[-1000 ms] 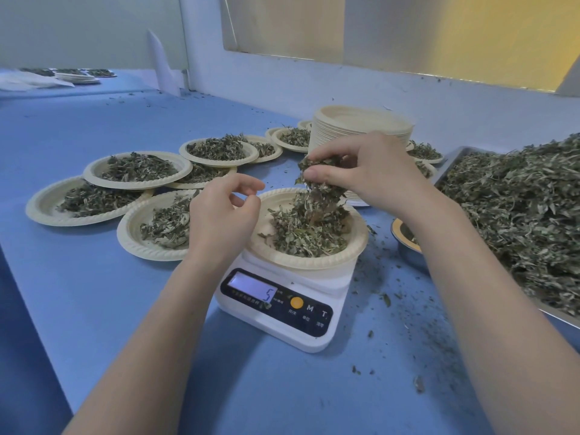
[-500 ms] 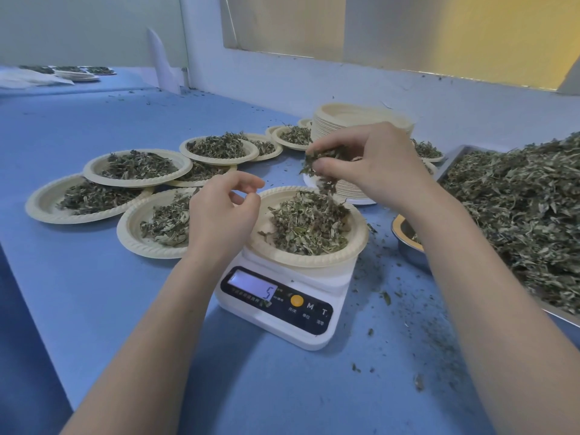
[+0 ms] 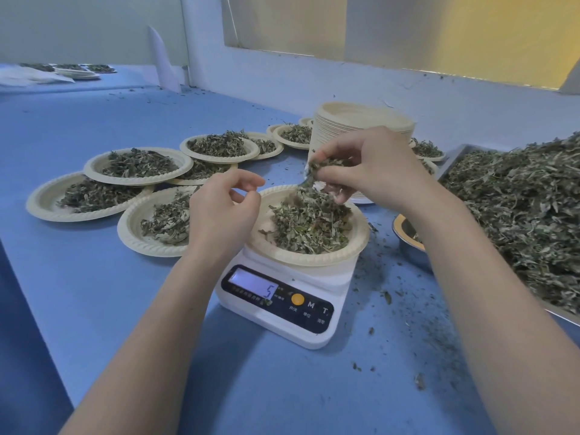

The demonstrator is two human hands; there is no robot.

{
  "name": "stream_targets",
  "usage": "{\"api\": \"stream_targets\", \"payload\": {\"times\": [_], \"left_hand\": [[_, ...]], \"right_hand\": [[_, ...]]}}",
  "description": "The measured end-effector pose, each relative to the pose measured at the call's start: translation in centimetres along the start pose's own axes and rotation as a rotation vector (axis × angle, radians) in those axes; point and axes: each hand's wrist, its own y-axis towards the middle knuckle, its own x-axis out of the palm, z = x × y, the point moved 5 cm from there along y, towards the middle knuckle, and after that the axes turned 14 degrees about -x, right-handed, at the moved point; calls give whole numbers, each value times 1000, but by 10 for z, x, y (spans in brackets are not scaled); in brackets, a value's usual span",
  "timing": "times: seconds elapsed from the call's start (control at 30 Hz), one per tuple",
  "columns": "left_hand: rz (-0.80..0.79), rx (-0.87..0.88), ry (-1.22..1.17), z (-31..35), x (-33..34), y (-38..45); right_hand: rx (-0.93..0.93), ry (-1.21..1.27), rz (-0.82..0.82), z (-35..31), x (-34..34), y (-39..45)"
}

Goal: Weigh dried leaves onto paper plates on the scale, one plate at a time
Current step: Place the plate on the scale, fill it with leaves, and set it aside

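Observation:
A white digital scale sits on the blue table, its display reading 5. On it rests a beige paper plate heaped with dried leaves. My right hand hovers just above the plate's far side and pinches a clump of dried leaves, with some strands hanging down toward the heap. My left hand hangs at the plate's left rim, fingers loosely curled, holding nothing.
Several filled paper plates lie to the left and behind. A tall stack of empty plates stands behind the scale. A metal tray piled with loose leaves fills the right side, with a metal bowl beside it. Leaf crumbs litter the table.
My right hand rose off the heap with a pinch of leaves, then came back down close over the plate. My left hand has hardly moved. The display stays at 5.

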Motion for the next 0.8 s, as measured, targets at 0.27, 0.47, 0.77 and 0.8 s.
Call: {"api": "stream_targets", "payload": {"times": [0.27, 0.47, 0.77, 0.8], "left_hand": [[5, 0, 1, 0, 0, 0], [4, 3, 6, 0, 0, 0], [1, -11, -5, 0, 0, 1], [1, -13, -3, 0, 0, 1]], "right_hand": [[18, 59, 27, 3, -3, 0], [29, 47, 15, 4, -2, 0], [56, 58, 3, 4, -1, -2], [56, 57, -2, 4, 0, -2]]}}
